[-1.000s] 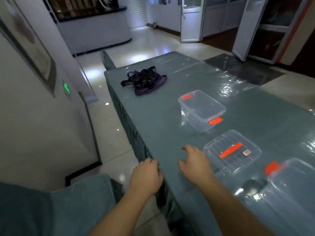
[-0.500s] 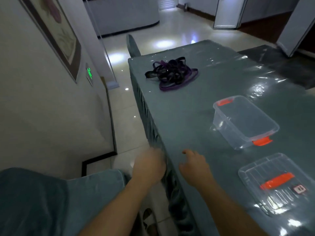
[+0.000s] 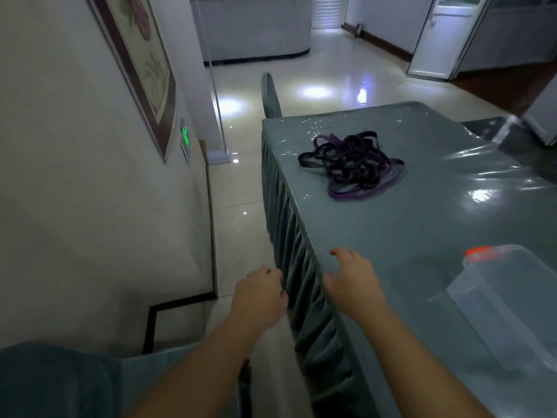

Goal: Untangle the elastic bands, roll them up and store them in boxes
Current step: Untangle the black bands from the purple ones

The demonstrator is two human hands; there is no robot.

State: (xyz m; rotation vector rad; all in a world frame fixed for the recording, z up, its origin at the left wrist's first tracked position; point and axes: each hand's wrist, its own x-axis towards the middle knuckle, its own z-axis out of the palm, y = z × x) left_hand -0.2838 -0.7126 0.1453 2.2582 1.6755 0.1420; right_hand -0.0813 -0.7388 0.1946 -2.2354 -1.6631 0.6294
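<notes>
Seen from the head camera, the counter (image 3: 391, 224) runs ahead and to the right, covered in a grey-green cloth under a glossy clear sheet, with a pleated skirt hanging down its near side. The left hand (image 3: 260, 292) sits off the counter's edge, beside the pleats, its fingers curled loosely and holding nothing. The right hand (image 3: 354, 282) rests on the counter top just inside the edge, fingers spread and relaxed, also empty. The 2 hands are near each other with the counter's edge between them. The elastic bands (image 3: 354, 164), a tangled heap of black and purple loops, lie on the counter well beyond both hands, toward its far end. 1 clear plastic box (image 3: 506, 300) with an orange clip stands to the right of the right hand, near but not touching it. A framed picture (image 3: 141, 64) hangs on the wall left of the left hand.
</notes>
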